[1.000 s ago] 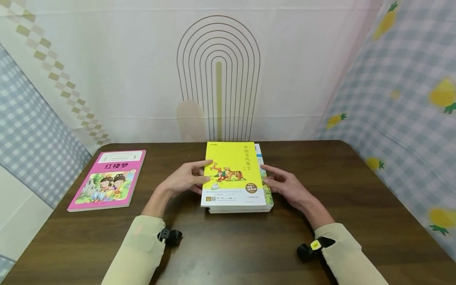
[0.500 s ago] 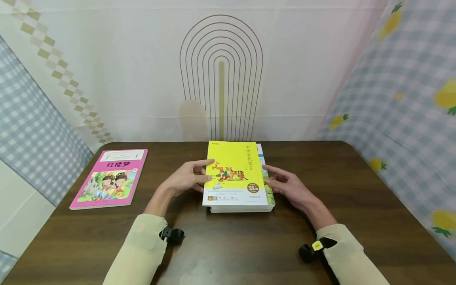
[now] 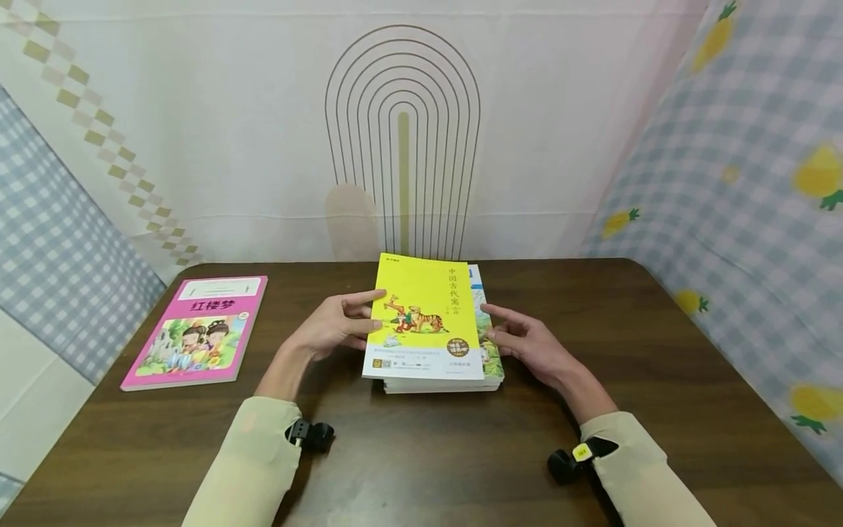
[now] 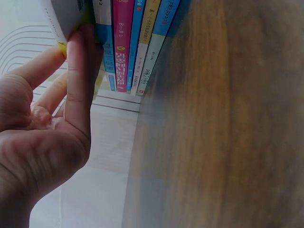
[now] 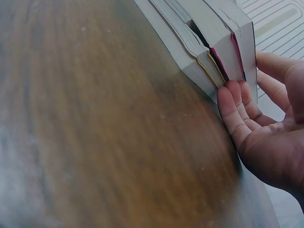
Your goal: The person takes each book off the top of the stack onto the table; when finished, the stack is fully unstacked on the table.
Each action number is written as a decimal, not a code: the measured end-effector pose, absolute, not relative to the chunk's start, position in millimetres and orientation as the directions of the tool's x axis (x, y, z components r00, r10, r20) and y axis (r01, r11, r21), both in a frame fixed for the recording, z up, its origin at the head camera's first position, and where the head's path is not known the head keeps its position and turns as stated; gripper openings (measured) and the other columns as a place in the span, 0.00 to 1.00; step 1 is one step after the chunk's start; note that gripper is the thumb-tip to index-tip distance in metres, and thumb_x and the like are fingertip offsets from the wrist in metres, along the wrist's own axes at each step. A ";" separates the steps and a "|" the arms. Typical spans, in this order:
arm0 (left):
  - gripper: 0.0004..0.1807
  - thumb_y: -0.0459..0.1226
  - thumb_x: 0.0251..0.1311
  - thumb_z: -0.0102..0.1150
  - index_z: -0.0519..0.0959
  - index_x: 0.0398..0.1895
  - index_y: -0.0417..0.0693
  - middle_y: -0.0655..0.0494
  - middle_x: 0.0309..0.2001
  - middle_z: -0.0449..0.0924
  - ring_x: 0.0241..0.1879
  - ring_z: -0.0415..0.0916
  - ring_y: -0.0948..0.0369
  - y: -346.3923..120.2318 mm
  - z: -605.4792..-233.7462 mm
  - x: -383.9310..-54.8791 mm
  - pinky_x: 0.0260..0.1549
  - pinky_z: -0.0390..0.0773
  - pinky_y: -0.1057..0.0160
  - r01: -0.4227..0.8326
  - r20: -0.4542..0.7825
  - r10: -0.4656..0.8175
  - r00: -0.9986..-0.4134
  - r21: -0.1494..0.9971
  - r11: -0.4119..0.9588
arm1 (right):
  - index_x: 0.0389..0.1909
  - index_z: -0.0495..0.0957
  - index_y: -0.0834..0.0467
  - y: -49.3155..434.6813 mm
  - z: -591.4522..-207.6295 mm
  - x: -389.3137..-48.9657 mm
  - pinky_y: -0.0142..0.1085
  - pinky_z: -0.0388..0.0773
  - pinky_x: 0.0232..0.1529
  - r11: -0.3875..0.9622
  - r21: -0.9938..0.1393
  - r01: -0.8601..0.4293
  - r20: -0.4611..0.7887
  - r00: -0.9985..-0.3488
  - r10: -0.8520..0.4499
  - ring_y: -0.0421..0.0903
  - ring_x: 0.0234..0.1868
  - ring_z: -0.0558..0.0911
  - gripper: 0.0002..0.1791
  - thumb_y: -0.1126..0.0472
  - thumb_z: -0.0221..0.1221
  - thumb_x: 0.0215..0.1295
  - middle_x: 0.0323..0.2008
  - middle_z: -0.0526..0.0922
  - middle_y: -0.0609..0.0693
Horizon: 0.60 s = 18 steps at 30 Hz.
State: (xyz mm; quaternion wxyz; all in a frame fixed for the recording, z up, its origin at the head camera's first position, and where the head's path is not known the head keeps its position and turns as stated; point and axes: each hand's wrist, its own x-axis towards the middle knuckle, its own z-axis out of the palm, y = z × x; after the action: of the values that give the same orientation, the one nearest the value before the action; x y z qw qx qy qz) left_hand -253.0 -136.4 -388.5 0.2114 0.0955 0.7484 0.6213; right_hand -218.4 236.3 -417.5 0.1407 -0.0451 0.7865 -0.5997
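My left hand [image 3: 326,329] pinches the left edge of a yellow book [image 3: 421,289] with a tiger on its cover. In the left wrist view, a gap separates this book [image 4: 64,16] from the stack of books [image 4: 122,47], whose spines are pink, blue and tan. The yellow book sits slightly askew over the stack, covering most of the top one, a blue-and-green book [image 3: 490,351]. At the stack's right side, my right hand [image 3: 533,348] rests its fingertips against the page edges [image 5: 216,40], fingers extended.
A pink book [image 3: 197,344] lies flat at the left of the dark wooden table [image 3: 421,454]. Behind the table hangs a white cloth [image 3: 263,146] with printed arches. A checked cloth with pineapples [image 3: 737,219] borders the right side.
The yellow book has shifted left and turned slightly off the stack, moving with my left hand. More of the book beneath shows on the right. My right hand stays at the stack.
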 end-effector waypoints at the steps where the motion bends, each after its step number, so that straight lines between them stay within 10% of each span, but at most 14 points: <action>1: 0.37 0.32 0.68 0.69 0.69 0.80 0.53 0.43 0.53 0.84 0.43 0.85 0.54 -136.7 -387.8 -252.6 0.39 0.90 0.62 -0.120 -0.195 0.405 -0.893 0.972 0.203 | 0.80 0.67 0.47 236.1 -417.2 -218.6 0.32 0.83 0.49 0.278 -0.956 0.098 -0.168 -0.956 -0.239 0.48 0.53 0.75 0.36 0.50 0.66 0.74 0.57 0.75 0.58; 18: 0.37 0.31 0.69 0.67 0.68 0.80 0.52 0.48 0.51 0.85 0.44 0.87 0.55 -142.7 -383.4 -252.4 0.42 0.90 0.60 -0.112 -0.152 0.389 -0.909 0.986 0.124 | 0.80 0.67 0.49 235.9 -416.1 -218.2 0.32 0.82 0.47 0.281 -0.955 0.098 -0.168 -0.956 -0.239 0.49 0.52 0.75 0.37 0.50 0.66 0.74 0.55 0.76 0.57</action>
State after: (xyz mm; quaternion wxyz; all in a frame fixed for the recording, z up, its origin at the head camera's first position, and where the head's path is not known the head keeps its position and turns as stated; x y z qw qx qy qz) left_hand -252.4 -142.7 -383.4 0.1911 0.0955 0.7250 0.6548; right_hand -218.2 235.9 -416.1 0.1408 -0.0447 0.7879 -0.5978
